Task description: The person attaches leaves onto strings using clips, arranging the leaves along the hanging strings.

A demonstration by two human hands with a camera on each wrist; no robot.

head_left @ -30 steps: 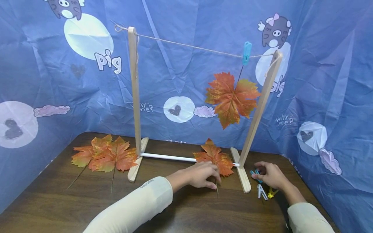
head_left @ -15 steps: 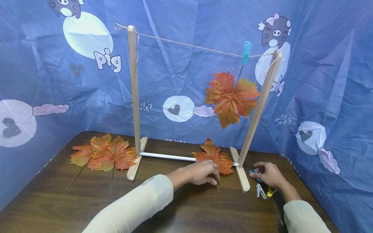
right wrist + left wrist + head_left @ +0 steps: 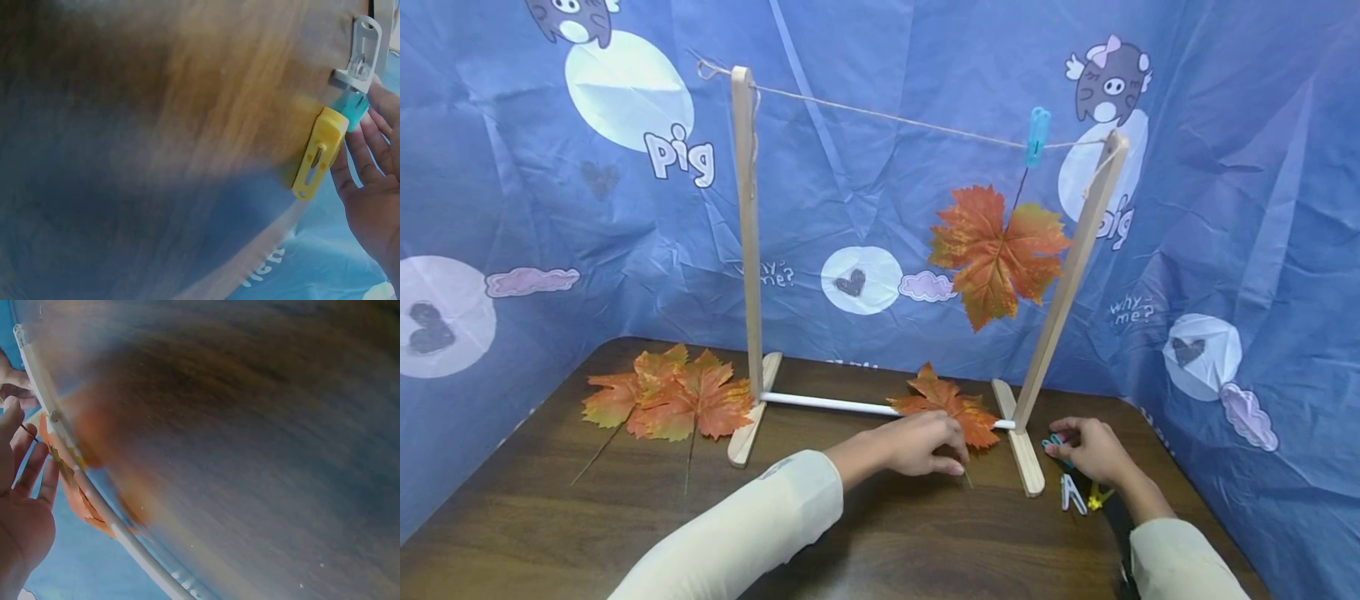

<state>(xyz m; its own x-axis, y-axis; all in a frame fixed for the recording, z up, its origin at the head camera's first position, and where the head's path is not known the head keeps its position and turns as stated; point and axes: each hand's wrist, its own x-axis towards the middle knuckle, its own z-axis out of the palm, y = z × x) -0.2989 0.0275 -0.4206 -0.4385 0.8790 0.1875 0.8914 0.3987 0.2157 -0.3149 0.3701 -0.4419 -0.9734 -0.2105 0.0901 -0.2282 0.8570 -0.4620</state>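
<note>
In the head view, my left hand (image 3: 925, 443) pinches the stem of an orange artificial maple leaf (image 3: 951, 407), which lies against the white crossbar of a wooden frame. The left wrist view shows the dark stem (image 3: 29, 432) between thumb and fingertips. At the right, my right hand (image 3: 1097, 450) holds a blue clothespin (image 3: 1056, 448) low over the table, its thumb and fingers around it. A white clothespin (image 3: 1072, 494) and a yellow clothespin (image 3: 1099, 497) lie close by. The right wrist view shows the blue one partly hidden behind the white one.
A string (image 3: 887, 117) spans the frame's two posts. From it hangs another maple leaf (image 3: 997, 257), held by a blue clothespin (image 3: 1037, 137). Several maple leaves (image 3: 692, 400) lie overlapping beside the left foot (image 3: 742, 439). A patterned blue cloth (image 3: 865, 208) surrounds the table.
The leaf in my left hand has turned slightly: its blade swings left, its stem end swings right and up. My right hand stays at the blue clothespin, almost still.
</note>
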